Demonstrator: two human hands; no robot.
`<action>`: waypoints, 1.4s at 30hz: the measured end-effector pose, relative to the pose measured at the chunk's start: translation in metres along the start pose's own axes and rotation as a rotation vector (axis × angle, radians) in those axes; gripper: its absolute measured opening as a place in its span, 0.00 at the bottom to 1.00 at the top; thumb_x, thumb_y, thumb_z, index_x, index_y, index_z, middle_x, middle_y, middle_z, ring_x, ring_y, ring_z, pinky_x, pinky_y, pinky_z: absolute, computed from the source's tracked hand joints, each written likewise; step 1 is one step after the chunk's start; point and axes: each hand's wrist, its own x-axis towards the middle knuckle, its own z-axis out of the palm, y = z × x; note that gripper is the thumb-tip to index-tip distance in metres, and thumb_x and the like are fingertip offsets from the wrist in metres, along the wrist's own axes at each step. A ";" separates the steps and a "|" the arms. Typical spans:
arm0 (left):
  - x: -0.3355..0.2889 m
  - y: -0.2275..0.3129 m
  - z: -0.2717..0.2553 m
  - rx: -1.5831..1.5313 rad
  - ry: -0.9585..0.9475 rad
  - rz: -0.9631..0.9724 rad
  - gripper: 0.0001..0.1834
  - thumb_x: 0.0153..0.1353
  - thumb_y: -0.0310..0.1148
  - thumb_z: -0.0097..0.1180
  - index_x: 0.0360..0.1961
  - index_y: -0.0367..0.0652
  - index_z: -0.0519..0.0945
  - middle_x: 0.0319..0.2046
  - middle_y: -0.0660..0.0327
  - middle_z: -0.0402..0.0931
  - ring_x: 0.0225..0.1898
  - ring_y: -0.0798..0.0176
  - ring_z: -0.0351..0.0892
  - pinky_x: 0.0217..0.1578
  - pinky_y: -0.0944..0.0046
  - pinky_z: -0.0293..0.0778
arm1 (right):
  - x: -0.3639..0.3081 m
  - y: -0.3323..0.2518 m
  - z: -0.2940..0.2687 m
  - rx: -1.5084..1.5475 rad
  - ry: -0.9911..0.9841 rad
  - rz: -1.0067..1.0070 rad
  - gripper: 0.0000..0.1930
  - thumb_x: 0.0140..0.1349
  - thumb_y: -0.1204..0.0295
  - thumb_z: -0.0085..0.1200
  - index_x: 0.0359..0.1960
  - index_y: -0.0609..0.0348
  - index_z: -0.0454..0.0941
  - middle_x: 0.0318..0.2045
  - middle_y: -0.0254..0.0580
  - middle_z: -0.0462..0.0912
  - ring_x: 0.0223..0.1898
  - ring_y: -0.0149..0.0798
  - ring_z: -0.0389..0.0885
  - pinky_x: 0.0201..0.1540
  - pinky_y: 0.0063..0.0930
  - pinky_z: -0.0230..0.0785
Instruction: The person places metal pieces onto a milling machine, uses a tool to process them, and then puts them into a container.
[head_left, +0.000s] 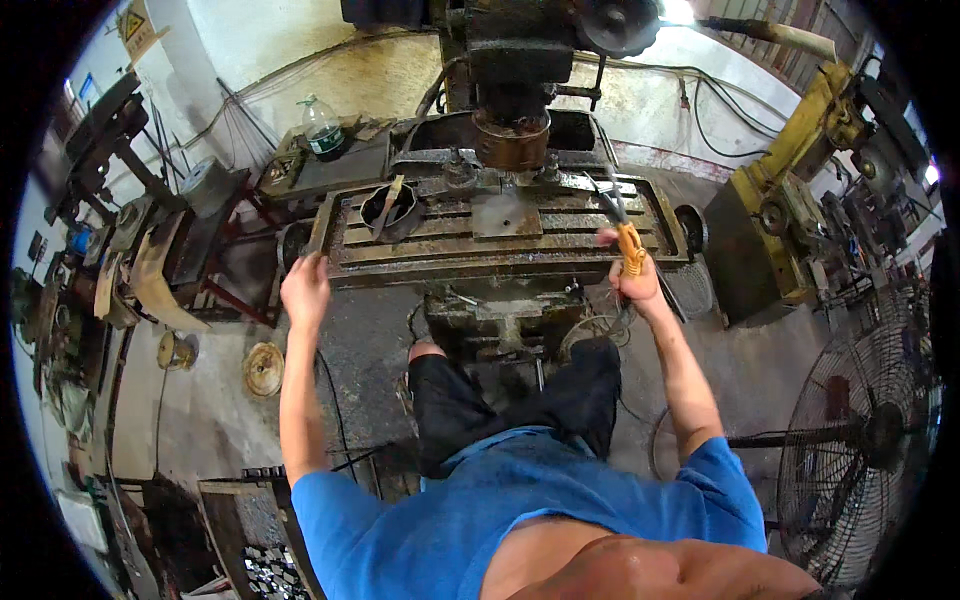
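Blue shirt (500, 490), orange tool (630, 248) in closed right hand (642, 284), tip and axis forward-left, left hand (305, 290) grip unclear

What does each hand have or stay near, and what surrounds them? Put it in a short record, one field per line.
Left hand: by the left front corner of the slotted metal table; contact unclear
Right hand: grips an orange-handled tool
Left hand point: left hand
Right hand point: right hand
Table: slotted metal table
On table: dark round container, left; flat metal plate, near the middle
Beyond, left: clear bottle
Far right: caged fan
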 end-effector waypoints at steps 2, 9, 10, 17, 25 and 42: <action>-0.017 -0.020 -0.021 0.027 -0.001 -0.048 0.10 0.56 0.34 0.51 0.34 0.39 0.78 0.30 0.53 0.75 0.31 0.47 0.75 0.31 0.57 0.70 | 0.006 -0.036 0.032 -0.593 -0.064 0.021 0.24 0.38 0.75 0.48 0.43 0.63 0.70 0.27 0.46 0.78 0.23 0.37 0.76 0.28 0.27 0.69; -0.088 -0.105 -0.099 0.104 0.058 -0.359 0.14 0.58 0.40 0.50 0.38 0.42 0.79 0.26 0.52 0.78 0.30 0.52 0.79 0.31 0.60 0.71 | 0.062 -0.022 0.074 -1.601 -0.178 0.238 0.16 0.39 0.63 0.47 0.25 0.62 0.79 0.26 0.54 0.79 0.30 0.50 0.80 0.35 0.39 0.72; -0.098 -0.119 -0.112 0.184 0.067 -0.432 0.14 0.58 0.41 0.50 0.38 0.44 0.79 0.26 0.51 0.78 0.30 0.52 0.79 0.30 0.60 0.71 | 0.073 -0.008 0.074 -1.642 -0.141 0.198 0.16 0.40 0.63 0.47 0.24 0.61 0.79 0.26 0.52 0.80 0.30 0.48 0.80 0.35 0.39 0.72; -0.276 -0.259 -0.250 -0.129 0.492 -0.684 0.18 0.51 0.27 0.52 0.45 0.40 0.76 0.21 0.58 0.78 0.21 0.68 0.75 0.23 0.65 0.69 | 0.149 0.012 0.111 -1.573 -0.113 0.268 0.17 0.46 0.59 0.47 0.30 0.58 0.79 0.32 0.50 0.80 0.37 0.48 0.79 0.40 0.39 0.71; -0.447 -0.229 -0.337 0.072 0.282 -1.203 0.19 0.43 0.26 0.53 0.40 0.33 0.77 0.28 0.54 0.80 0.30 0.64 0.79 0.34 0.67 0.72 | 0.064 0.010 0.018 -1.553 -0.137 0.043 0.18 0.43 0.62 0.51 0.22 0.71 0.72 0.23 0.61 0.75 0.30 0.58 0.75 0.33 0.46 0.66; -0.431 -0.135 -0.286 0.706 -0.463 -1.587 0.26 0.46 0.51 0.54 0.41 0.43 0.76 0.40 0.51 0.76 0.43 0.50 0.76 0.43 0.54 0.70 | 0.015 -0.044 0.112 -1.147 -0.202 0.004 0.12 0.37 0.69 0.48 0.17 0.68 0.65 0.12 0.48 0.65 0.16 0.41 0.64 0.22 0.38 0.59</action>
